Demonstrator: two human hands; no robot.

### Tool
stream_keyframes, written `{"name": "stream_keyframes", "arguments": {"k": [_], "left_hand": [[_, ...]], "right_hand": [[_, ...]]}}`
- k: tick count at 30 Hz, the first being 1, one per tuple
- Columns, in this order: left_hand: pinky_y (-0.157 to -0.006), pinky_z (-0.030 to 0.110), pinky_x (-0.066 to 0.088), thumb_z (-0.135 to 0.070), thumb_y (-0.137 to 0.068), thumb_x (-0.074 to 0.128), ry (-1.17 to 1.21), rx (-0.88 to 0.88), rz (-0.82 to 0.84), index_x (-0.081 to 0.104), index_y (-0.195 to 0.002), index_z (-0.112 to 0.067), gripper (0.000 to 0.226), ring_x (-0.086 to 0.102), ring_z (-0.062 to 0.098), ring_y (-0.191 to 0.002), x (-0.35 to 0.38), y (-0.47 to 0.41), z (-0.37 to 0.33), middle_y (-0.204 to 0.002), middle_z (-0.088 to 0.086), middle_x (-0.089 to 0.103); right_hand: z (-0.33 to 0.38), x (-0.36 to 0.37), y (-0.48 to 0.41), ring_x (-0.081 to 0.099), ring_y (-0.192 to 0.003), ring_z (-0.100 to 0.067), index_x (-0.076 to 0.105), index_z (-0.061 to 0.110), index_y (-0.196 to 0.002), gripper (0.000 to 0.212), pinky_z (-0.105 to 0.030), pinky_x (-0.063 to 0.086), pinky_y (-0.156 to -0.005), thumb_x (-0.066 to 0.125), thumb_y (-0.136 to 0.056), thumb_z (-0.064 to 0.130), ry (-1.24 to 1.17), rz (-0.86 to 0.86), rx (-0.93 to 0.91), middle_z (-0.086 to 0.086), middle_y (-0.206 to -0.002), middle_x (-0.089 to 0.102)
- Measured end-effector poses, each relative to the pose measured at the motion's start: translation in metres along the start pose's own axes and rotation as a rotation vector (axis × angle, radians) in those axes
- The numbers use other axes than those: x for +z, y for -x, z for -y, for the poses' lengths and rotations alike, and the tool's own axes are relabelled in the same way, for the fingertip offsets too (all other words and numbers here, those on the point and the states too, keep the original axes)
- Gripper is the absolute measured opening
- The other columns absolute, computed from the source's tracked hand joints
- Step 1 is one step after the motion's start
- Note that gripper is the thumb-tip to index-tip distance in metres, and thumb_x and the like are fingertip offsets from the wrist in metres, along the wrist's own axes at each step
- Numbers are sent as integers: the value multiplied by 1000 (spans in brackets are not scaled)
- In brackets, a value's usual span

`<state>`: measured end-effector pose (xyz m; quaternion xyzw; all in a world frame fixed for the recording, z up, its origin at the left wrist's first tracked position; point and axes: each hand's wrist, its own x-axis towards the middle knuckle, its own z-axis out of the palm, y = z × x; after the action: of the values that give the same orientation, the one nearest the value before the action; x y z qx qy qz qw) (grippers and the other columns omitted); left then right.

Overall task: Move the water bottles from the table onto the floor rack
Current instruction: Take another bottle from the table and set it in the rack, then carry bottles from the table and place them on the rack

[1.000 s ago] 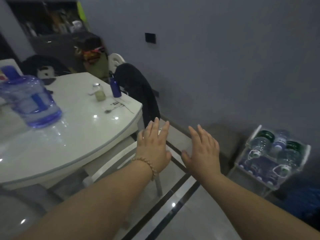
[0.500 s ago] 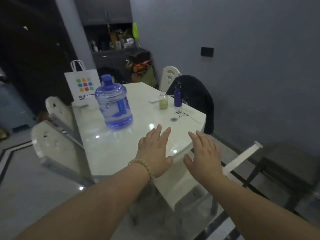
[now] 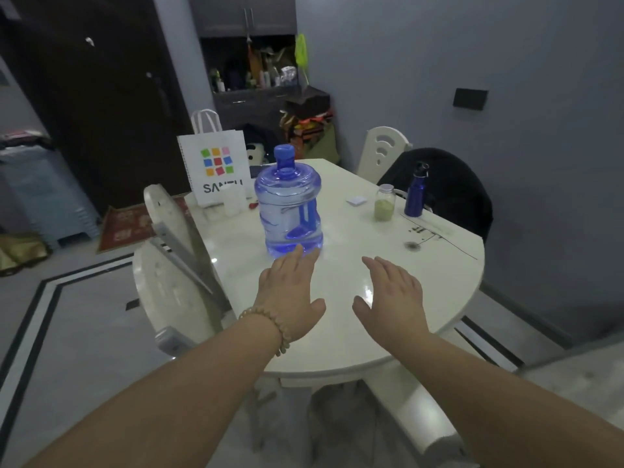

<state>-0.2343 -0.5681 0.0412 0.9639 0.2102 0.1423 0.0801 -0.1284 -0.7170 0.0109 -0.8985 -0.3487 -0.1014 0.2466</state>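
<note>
Just above the white worktop, both hands were held out flat, palms down. The left hand had its fingers spread apart, and nothing was held in it. A bead bracelet was worn on that wrist. The right hand was opened wide too, and nothing was gripped. A big blue water bottle was stood upright on the worktop, just past the left fingertips. Whether it was touched could not be told. Farther right, a small jar and a dark blue flask were set near each other. A white paper bag was stood behind the big bottle.
</note>
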Motion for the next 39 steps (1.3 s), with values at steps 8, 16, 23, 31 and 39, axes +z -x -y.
{"name": "stream_keyframes", "arguments": {"k": [8, 16, 23, 31, 39], "left_hand": [[-111, 38, 21, -43, -83, 56, -18, 64, 3, 13, -148, -31, 79, 21, 20, -139, 19, -107, 77, -157, -1, 16], [-108, 38, 28, -41, -82, 64, 91, 36, -72, 20, -147, -28, 80, 31, 22, -135, 13, -239, 146, -152, -1, 29], [-110, 44, 29, -46, -82, 63, 116, 110, -171, 10, -149, -26, 87, 29, 31, -136, 10, -351, 189, -155, 8, 20], [-97, 47, 42, -61, -73, 66, 60, 405, -192, -3, -143, -44, 100, 42, 37, -125, 26, -436, 208, -156, 14, 12], [-90, 37, 49, -34, -77, 75, 290, 568, -170, 38, -141, -28, 74, 55, 36, -111, 40, -440, 212, -140, 16, 41]], "right_hand": [[19, 80, -106, 41, -130, -19, 38, 24, -142, 65, -32, 22, -108, 61, -82, 32, -108, 25, 75, 4, -141, 47], [36, 126, -215, 58, -103, -22, 51, 22, -124, 46, -24, 33, -79, 62, -80, 29, -273, -26, 144, -1, -119, 64], [63, 177, -271, 61, -98, -19, 39, 28, -134, 62, -21, 35, -74, 65, -78, 24, -293, -73, 287, 3, -121, 63], [86, 219, -326, 40, -134, -30, 7, 43, -145, 98, -52, 36, -107, 75, -75, 26, -162, -299, 282, -4, -156, 30], [64, 206, -350, 41, -133, -44, 24, 18, -147, 117, -56, 32, -106, 91, -52, 17, 394, -250, -281, -17, -146, 44]]}}
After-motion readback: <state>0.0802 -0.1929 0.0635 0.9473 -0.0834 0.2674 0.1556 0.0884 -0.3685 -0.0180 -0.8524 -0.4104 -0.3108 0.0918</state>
